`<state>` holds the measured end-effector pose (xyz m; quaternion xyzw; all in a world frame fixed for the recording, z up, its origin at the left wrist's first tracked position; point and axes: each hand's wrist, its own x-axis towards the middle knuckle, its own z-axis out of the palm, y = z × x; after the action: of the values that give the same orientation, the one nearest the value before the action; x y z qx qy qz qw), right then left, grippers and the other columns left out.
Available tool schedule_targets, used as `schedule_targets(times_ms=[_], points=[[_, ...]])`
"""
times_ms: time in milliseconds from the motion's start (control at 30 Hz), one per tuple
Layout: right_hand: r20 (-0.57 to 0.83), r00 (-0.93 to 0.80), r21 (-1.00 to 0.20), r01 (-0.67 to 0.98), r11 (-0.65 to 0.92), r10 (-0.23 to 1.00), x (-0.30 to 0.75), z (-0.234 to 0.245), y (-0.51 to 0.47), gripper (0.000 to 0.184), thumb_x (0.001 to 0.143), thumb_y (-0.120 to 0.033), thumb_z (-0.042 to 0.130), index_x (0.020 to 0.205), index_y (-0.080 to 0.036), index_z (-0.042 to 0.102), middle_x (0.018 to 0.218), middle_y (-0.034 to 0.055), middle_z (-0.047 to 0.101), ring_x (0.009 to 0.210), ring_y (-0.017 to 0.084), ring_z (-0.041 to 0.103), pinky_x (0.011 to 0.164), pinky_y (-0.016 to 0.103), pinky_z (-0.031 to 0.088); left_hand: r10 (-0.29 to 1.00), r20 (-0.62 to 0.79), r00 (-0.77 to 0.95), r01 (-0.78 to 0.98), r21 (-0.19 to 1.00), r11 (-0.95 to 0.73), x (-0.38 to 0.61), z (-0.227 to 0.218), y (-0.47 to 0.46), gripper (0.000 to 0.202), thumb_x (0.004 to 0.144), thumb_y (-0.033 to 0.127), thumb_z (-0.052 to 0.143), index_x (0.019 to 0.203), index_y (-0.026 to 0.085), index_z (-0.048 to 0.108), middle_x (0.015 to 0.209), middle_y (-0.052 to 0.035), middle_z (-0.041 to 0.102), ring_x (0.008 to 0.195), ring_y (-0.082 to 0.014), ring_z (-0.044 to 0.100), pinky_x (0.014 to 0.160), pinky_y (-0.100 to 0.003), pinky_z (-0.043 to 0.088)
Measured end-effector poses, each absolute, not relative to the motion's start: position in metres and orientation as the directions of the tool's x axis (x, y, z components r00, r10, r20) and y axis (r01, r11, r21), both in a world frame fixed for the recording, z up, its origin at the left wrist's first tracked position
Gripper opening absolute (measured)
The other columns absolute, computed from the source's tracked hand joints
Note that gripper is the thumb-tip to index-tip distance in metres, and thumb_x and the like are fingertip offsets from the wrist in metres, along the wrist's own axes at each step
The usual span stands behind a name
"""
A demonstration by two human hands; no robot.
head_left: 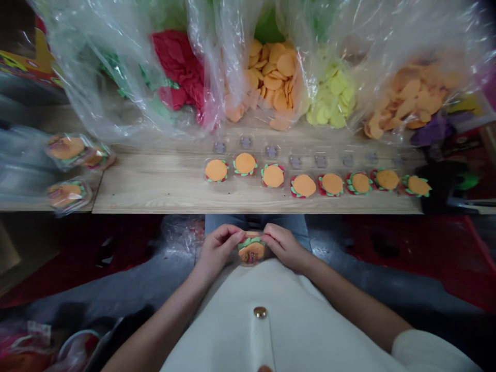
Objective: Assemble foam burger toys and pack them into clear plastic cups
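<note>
We've got both hands at bottom centre of the frame, just below the front edge of the wood bench (155, 196). L hand (217, 251) and R hand (284, 247) close in on a small burger (251, 250) from either side. It's layered in orange, green & red, and seems to sit in a see-through tray (243, 258). Fingertips (236, 235) of both hands press on its top edge, so we read a firm two-hand pinch, neither hand released. The burger sits low over the lap, just above a white top (248, 330) w/ a gold button (260, 312). Blue jeans (256, 223) show just beyond it.

Across the middle of the frame, the bench carries a row of 8 burgers (303, 185), each in its own tray, running from centre to right. Behind them is a line of small grey pieces (271, 151), too blurred to name. At far left, on the bench end, lie 3 more burgers in wrap (65, 147).

Along the top of the frame stand plastic bags — red pieces (180, 70), orange discs (273, 77), yellow discs (331, 95), peach discs (411, 98). A printed box (31, 59) sits at upper left, and a dark object (442, 186) at right, past the row's end.
</note>
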<state>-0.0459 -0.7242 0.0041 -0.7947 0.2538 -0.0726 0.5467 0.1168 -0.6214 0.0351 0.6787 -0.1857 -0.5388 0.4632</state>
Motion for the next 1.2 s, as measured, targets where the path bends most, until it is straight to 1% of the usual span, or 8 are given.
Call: schedule_targets(times_ms=[133,267,400,533,700,900,1067,1200], points=[[-0.214,0.828,-0.923,-0.345,-0.17,-0.519,-0.043,0.0,-0.727,0.025,0.088,-0.032,0.037,0.068,-0.02,0.044,0.066,-0.002,0.045,0.063,0.011,0.041,0.059,0.023,0.034,-0.744,-0.584,0.324,0.342,0.806,-0.484,0.118,0.03,-0.62,0.021,0.072,0.036,0.061,0.072,0.015,0.064,0.07,-0.0013,0.061,0.064,-0.0122,0.051,0.062,-0.023,0.04],[-0.228,0.82,-0.926,-0.35,-0.145,-0.525,-0.043,-0.003,-0.73,0.026,0.088,-0.034,0.037,0.067,-0.019,0.044,0.066,-0.0024,0.045,0.064,0.011,0.041,0.06,0.023,0.033,-0.742,-0.621,0.252,0.467,0.749,-0.469,0.121,0.025,-0.623,0.02,0.071,0.032,0.064,0.082,0.016,0.066,0.079,-0.0019,0.065,0.066,-0.0109,0.052,0.065,-0.023,0.04],[-0.251,0.802,-0.931,-0.354,-0.093,-0.543,-0.044,-0.006,-0.73,0.027,0.087,-0.035,0.037,0.066,-0.019,0.043,0.065,-0.0027,0.043,0.062,0.011,0.04,0.058,0.022,0.032,-0.742,-0.623,0.247,0.491,0.741,-0.458,0.123,0.021,-0.63,0.021,0.07,0.033,0.065,0.079,0.015,0.064,0.075,-0.002,0.063,0.063,-0.01,0.051,0.062,-0.022,0.039],[-0.28,0.731,-0.937,-0.348,0.012,-0.622,-0.044,-0.009,-0.729,0.026,0.087,-0.036,0.038,0.067,-0.02,0.042,0.063,-0.003,0.042,0.061,0.011,0.039,0.056,0.022,0.032,-0.782,-0.584,0.218,0.571,0.726,-0.383,0.12,0.021,-0.624,0.028,0.072,0.034,0.065,0.094,0.018,0.057,0.082,-0.0009,0.06,0.071,-0.011,0.053,0.066,-0.022,0.04],[-0.309,0.635,-0.945,-0.292,0.149,-0.708,-0.038,-0.018,-0.726,0.027,0.085,-0.04,0.04,0.068,-0.02,0.044,0.063,-0.003,0.04,0.06,0.012,0.038,0.054,0.022,0.033,-0.684,-0.697,0.216,0.697,0.6,-0.392,0.108,0.013,-0.614,0.027,0.071,0.039,0.065,0.076,0.018,0.049,0.063,0.0053,0.049,0.054,-0.0061,0.045,0.055,-0.018,0.037],[-0.333,0.487,-0.943,-0.186,0.276,-0.808,-0.03,-0.014,-0.725,0.031,0.083,-0.047,0.043,0.068,-0.02,0.044,0.061,-0.0042,0.04,0.056,0.011,0.037,0.052,0.022,0.033,-0.683,-0.58,0.444,0.533,0.784,-0.32,0.114,0.02,-0.643,0.026,0.066,0.036,0.069,0.07,0.014,0.054,0.06,0.0034,0.052,0.054,-0.0066,0.045,0.054,-0.018,0.038],[-0.326,0.378,-0.944,-0.075,0.323,-0.866,-0.021,-0.005,-0.728,0.031,0.082,-0.049,0.045,0.069,-0.021,0.046,0.058,-0.0051,0.039,0.052,0.01,0.034,0.047,0.022,0.03,-0.725,-0.611,0.318,0.755,0.626,-0.197,0.115,0.039,-0.65,0.022,0.068,0.03,0.07,0.076,0.015,0.055,0.071,0.0019,0.056,0.062,-0.007,0.053,0.062,-0.02,0.044],[-0.301,0.39,-0.95,-0.048,0.307,-0.87,-0.014,0.002,-0.729,0.031,0.083,-0.049,0.043,0.069,-0.022,0.046,0.057,-0.0043,0.043,0.051,0.011,0.039,0.047,0.023,0.032,-0.672,-0.63,0.389,0.796,0.598,-0.1,0.108,0.043,-0.65,0.019,0.07,0.025,0.069,0.08,0.016,0.056,0.078,0.0011,0.058,0.068,-0.0072,0.055,0.068,-0.02,0.046]])
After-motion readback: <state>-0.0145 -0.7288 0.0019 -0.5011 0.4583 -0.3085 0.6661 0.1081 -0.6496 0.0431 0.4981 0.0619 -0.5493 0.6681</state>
